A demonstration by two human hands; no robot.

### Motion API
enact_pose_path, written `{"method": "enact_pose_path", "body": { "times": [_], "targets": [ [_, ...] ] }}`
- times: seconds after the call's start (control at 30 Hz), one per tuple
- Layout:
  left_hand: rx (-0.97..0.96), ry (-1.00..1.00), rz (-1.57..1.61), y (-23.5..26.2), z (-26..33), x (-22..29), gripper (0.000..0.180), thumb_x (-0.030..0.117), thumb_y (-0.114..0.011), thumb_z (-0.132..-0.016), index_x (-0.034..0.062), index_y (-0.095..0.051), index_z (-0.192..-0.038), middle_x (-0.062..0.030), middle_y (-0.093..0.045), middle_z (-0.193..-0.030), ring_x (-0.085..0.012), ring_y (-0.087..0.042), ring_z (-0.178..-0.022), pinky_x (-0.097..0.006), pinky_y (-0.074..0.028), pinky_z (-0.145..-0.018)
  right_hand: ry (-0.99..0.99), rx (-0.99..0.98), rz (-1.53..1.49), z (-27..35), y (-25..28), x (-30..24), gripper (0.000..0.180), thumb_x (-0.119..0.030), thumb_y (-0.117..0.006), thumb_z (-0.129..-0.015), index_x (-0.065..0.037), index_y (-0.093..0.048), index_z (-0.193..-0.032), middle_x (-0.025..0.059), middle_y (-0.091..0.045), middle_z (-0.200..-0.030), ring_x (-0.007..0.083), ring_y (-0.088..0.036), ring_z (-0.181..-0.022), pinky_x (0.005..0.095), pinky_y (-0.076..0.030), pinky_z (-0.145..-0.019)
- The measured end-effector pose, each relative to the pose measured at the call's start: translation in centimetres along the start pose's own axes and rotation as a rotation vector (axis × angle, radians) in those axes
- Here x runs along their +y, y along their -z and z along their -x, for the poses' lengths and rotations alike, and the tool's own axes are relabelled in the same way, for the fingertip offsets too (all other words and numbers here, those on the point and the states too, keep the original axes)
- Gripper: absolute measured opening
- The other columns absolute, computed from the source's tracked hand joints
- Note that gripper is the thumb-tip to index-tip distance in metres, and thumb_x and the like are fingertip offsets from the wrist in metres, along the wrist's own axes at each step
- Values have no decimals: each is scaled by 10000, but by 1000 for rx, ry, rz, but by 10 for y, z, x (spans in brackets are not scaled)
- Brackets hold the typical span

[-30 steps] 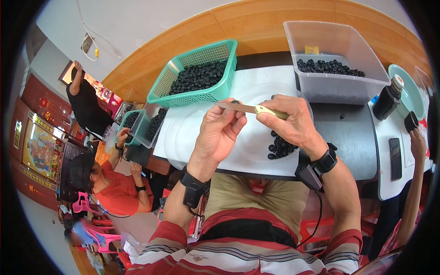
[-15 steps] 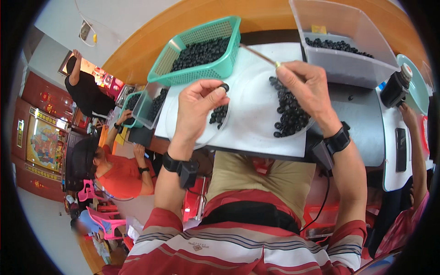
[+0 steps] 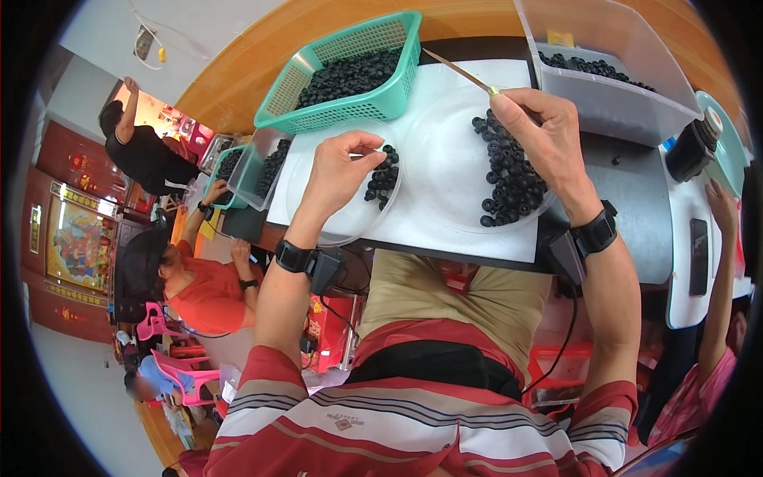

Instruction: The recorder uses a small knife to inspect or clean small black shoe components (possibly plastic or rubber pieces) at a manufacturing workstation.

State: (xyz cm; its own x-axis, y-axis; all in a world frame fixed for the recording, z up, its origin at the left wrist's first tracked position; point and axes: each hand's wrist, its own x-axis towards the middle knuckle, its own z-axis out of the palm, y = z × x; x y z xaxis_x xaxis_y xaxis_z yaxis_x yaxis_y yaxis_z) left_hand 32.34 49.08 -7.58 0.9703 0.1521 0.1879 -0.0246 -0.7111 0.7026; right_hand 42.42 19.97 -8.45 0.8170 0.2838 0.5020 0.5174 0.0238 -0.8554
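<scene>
My left hand (image 3: pixel 340 168) is above a clear round plate (image 3: pixel 314 211) on the left, its thumb and forefinger slightly apart with nothing visible between them. Close to those fingertips lies a small pile of round black beads (image 3: pixel 383 181) on that plate. My right hand (image 3: pixel 542 131) grips a slim pointed tool (image 3: pixel 459 73) with a brown shaft, its tip slanting up and to the left. Beneath that hand, a larger clear plate (image 3: pixel 435 187) carries a bigger heap of black beads (image 3: pixel 510 179) along its right side.
A green basket (image 3: pixel 397 99) of beads stands at the back left, a clear bin (image 3: pixel 636 119) at the back right. White sheet (image 3: pixel 477 245) lies under the plates. A dark bottle (image 3: pixel 693 151) and phone (image 3: pixel 699 256) are at right, near another person's hand (image 3: pixel 722 208). People work at left.
My left fingers have let go of the black bead they pinched and now hover by the small pile. My right hand has moved slightly right and up, still holding the tool.
</scene>
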Motion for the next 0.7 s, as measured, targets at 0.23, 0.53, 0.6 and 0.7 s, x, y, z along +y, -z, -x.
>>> {"method": "enact_pose_path", "body": {
  "times": [0.23, 0.53, 0.6, 0.7],
  "targets": [
    [-99, -77, -21, -38, -23, 38, 213, 59, -735, -859, -26, -711, -1054, -89, -728, -970, -160, -684, -884, -285, -552, -817, -15, 9, 11, -2, 2, 2, 390, -377, -730, -923, 11, -760, -954, 0, -634, -666, 72, -538, -639, 247, -420, -575],
    [-200, -325, -306, -101, -74, 48, 289, 143, -746, -853, 31, -683, -1112, -154, -695, -1069, -316, -669, -980, -415, -538, -847, 19, 36, -87, -4, 4, 3, 351, -326, -735, -929, 24, -756, -954, -5, -653, -691, 60, -525, -654, 238, -414, -569],
    [-233, -333, -463, -109, -76, 50, 264, 142, -742, -856, 53, -681, -1096, -155, -667, -1077, -327, -646, -1002, -426, -524, -865, 4, 38, -81, -4, 6, 4, 334, -308, -730, -932, 24, -757, -957, 3, -669, -706, 62, -531, -659, 240, -419, -570],
    [-236, -325, -405, -111, -77, 48, 233, 129, -735, -859, 70, -681, -1078, -149, -647, -1085, -335, -629, -995, -435, -515, -867, 8, 43, -80, -4, 6, 2, 339, -311, -730, -928, 26, -757, -948, 11, -670, -703, 65, -533, -656, 241, -420, -569]
  ]
}}
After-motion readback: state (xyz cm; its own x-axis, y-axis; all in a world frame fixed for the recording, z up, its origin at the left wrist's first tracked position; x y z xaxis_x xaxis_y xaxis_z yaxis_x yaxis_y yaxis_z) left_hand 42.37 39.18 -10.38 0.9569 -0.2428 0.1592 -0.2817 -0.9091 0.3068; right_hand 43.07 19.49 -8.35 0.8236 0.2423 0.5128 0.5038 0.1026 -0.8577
